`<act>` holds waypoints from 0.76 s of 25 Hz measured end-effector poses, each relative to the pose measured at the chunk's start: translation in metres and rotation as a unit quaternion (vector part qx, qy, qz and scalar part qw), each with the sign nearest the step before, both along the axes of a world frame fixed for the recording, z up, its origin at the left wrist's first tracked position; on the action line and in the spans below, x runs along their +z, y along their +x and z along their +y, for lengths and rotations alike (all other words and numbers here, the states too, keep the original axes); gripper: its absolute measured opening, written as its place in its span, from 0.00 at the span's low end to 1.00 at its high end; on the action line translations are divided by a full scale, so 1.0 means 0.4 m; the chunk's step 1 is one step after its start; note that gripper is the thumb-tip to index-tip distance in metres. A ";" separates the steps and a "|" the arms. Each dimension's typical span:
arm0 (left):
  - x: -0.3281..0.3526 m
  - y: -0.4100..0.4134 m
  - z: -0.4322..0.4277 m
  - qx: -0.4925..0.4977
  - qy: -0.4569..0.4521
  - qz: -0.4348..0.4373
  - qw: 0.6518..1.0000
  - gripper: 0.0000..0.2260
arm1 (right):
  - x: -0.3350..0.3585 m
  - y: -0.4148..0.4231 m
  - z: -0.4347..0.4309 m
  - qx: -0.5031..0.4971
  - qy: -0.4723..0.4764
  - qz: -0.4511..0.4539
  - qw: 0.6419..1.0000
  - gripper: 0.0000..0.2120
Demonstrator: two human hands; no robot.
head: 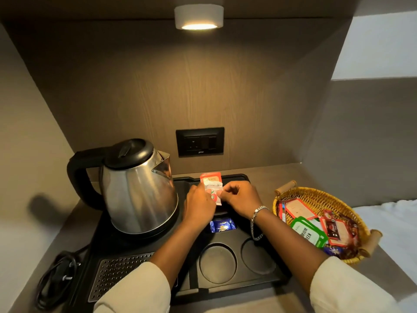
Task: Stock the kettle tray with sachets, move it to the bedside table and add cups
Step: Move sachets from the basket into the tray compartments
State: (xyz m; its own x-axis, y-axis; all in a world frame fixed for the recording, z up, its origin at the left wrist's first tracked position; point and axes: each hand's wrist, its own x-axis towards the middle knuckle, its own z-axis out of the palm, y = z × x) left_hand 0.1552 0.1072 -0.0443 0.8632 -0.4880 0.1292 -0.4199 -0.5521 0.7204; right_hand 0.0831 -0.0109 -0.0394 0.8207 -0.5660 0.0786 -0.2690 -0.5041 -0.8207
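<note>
A black kettle tray [237,288] lies on the counter with a steel kettle [137,190] on its left side. My left hand [198,206] and my right hand [241,199] both pinch a red-and-white sachet [211,184], held upright over the tray's back compartment. A blue sachet [222,225] lies in a slot just below my hands. Two round cup recesses [217,263] at the tray's front hold nothing. A woven basket [316,197] to the right holds several red, green and dark sachets.
The kettle's black cord and plug [56,276] lie coiled at the front left. A wall socket [199,141] sits behind the tray under a lit lamp [198,16]. White bedding [392,224] shows at the far right. Alcove walls close in on both sides.
</note>
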 end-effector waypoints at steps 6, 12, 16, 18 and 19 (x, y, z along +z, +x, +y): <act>-0.010 0.025 0.014 -0.012 0.010 0.034 0.999 0.14 | -0.022 0.007 0.000 0.010 -0.162 0.085 0.983 0.07; 0.018 -0.010 -0.006 -0.018 -0.036 -0.090 0.995 0.09 | 0.065 -0.063 -0.049 -0.066 -0.124 0.080 0.987 0.06; 0.054 -0.099 -0.095 -0.177 -0.154 -0.068 0.970 0.07 | 0.135 -0.206 -0.153 -0.086 -0.105 0.102 0.985 0.05; 0.068 -0.158 -0.158 -0.238 -0.163 -0.063 0.955 0.06 | 0.155 -0.289 -0.217 -0.107 -0.107 0.129 0.980 0.04; 0.071 -0.186 -0.188 -0.260 -0.163 -0.053 0.950 0.06 | 0.158 -0.329 -0.248 -0.125 -0.107 0.141 0.976 0.04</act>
